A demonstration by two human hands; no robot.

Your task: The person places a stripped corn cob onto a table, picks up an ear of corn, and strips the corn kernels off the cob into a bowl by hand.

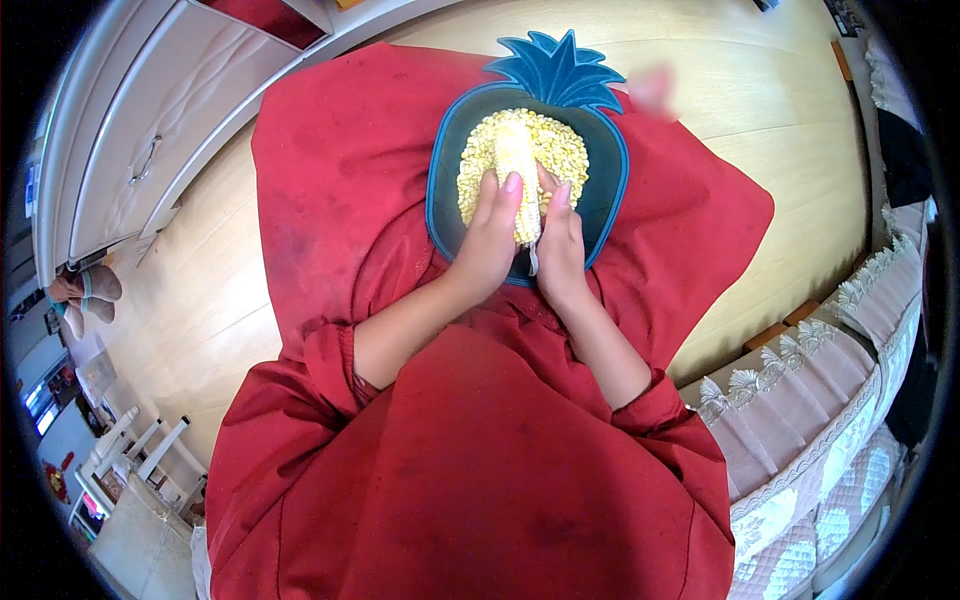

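Both my hands hold a corn cob (515,165) upright over a dark pineapple-shaped tray (438,180) with blue leaves at its far end. My left hand (488,235) wraps the cob's left side, its thumb pressed to the cob. From the right, my right hand (562,240) grips the same cob, thumb and fingers against its lower part. Loose yellow corn kernels (565,150) are heaped in the tray under and around the cob. A pale strip of husk or stalk hangs from the cob's near end, between the hands.
The tray rests on a red garment (340,170) spread across my lap. A white cabinet (180,110) stands at the upper left. At the right is a sofa with a frilled cover (800,400). A white chair (130,450) and slippers (90,290) are at the left, on the pale floor (200,270).
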